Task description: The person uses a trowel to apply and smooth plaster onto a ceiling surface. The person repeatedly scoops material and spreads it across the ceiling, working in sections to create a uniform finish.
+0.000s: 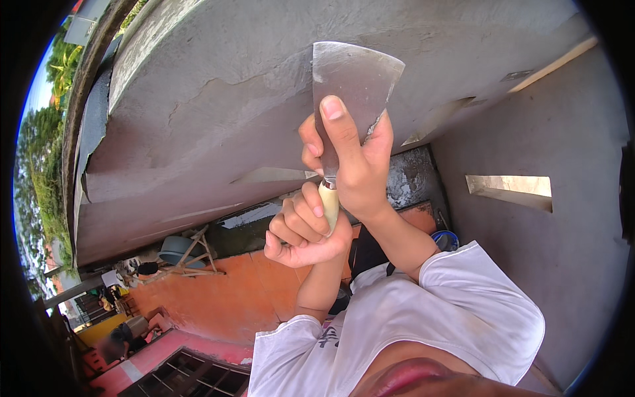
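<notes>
A putty knife (pixel 362 73) with a wide, flared metal blade and a cream handle is held up before a grey plastered surface, blade pointing up. My left hand (pixel 307 228) is wrapped round the handle (pixel 329 204), its fingers curled toward me. Higher up, my right hand (pixel 354 152) grips the lower blade, thumb flat on the near face and fingertips showing past the left edge. Some rough grey residue clings to the blade's right edge near my palm. The blade's far face is hidden from me.
Grey plastered wall (pixel 198 99) fills the upper view; another wall (pixel 529 264) with a slot opening (pixel 512 186) stands right. A grey basin (pixel 182 251) sits by a wooden stand (pixel 198 255) near the orange floor (pixel 218 298). A blue-rimmed bucket (pixel 446 239) and a distant person (pixel 122 337) also show.
</notes>
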Demonstrator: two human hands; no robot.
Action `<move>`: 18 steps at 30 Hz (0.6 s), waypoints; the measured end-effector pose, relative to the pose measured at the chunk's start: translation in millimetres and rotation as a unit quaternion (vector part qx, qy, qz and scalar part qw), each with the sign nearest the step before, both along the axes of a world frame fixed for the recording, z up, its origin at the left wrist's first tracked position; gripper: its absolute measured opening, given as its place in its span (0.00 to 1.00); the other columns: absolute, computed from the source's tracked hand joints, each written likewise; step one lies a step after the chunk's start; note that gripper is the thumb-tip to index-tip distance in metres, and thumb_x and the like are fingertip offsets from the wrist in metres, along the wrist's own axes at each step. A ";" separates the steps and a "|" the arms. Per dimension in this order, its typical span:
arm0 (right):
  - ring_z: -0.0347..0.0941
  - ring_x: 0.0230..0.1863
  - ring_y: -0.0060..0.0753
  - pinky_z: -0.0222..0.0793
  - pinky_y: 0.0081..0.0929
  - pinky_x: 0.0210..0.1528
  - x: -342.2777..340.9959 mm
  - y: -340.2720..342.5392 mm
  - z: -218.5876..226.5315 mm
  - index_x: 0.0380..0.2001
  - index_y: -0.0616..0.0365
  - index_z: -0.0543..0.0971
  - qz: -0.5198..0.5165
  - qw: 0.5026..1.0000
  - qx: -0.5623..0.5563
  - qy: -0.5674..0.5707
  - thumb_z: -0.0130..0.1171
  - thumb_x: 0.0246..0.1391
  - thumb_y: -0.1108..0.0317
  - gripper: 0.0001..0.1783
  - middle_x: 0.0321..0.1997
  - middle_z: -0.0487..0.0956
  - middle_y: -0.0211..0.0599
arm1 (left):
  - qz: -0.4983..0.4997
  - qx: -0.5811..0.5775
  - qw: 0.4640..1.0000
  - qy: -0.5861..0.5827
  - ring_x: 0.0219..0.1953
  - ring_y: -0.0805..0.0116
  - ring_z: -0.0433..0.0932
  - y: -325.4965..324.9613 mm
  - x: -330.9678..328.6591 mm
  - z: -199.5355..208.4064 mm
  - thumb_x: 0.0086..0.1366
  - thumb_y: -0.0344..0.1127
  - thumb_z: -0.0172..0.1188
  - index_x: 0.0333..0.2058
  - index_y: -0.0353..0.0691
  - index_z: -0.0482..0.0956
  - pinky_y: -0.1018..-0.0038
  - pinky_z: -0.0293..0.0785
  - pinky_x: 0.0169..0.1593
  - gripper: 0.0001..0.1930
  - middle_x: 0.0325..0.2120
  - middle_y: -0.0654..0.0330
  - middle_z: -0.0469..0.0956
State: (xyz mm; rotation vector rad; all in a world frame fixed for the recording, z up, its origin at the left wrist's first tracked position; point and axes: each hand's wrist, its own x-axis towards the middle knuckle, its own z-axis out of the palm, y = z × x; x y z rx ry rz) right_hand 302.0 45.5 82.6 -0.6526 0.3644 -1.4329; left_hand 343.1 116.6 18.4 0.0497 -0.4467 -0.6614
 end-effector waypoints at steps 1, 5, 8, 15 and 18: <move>0.64 0.18 0.17 0.58 0.19 0.17 -1.2 -0.5 -5.6 0.32 0.56 0.69 0.004 1.000 -0.003 0.008 0.57 0.65 0.61 0.13 0.18 0.70 0.28 | -0.002 -0.005 1.000 0.018 0.10 0.73 0.53 1.3 -3.3 -6.0 0.65 0.46 0.41 0.10 0.50 0.53 0.74 0.64 0.37 0.24 0.02 0.69 0.56; 0.63 0.16 0.18 0.56 0.19 0.15 -10.8 -9.5 5.7 0.30 0.55 0.68 -0.011 0.999 -0.031 0.032 0.55 0.66 0.60 0.13 0.17 0.69 0.30 | -0.024 -0.041 0.998 -0.037 0.11 0.73 0.54 -15.7 -5.6 5.4 0.65 0.46 0.40 0.10 0.50 0.54 0.73 0.65 0.38 0.24 0.03 0.67 0.58; 0.63 0.16 0.18 0.55 0.19 0.16 -10.8 -5.1 5.9 0.30 0.55 0.68 0.016 0.999 -0.011 0.043 0.55 0.66 0.60 0.14 0.18 0.69 0.30 | 0.020 -0.029 0.995 -0.093 0.11 0.73 0.54 -11.2 -9.8 2.1 0.66 0.46 0.40 0.10 0.50 0.54 0.73 0.65 0.38 0.24 0.03 0.68 0.58; 0.63 0.19 0.16 0.57 0.17 0.18 -6.8 37.4 -75.8 0.38 0.57 0.69 0.172 0.968 0.158 0.089 0.56 0.65 0.61 0.11 0.22 0.70 0.30 | 0.183 0.179 0.954 -0.155 0.14 0.72 0.57 51.9 -43.8 -48.8 0.66 0.43 0.37 0.12 0.48 0.55 0.68 0.63 0.45 0.22 0.05 0.67 0.56; 0.64 0.20 0.16 0.57 0.18 0.17 -25.4 33.1 -46.6 0.37 0.57 0.69 0.151 0.984 0.063 0.064 0.56 0.65 0.61 0.11 0.22 0.70 0.30 | 0.161 0.114 0.935 -0.295 0.14 0.71 0.59 53.2 -38.5 -36.1 0.65 0.43 0.38 0.12 0.47 0.57 0.67 0.62 0.44 0.21 0.05 0.66 0.58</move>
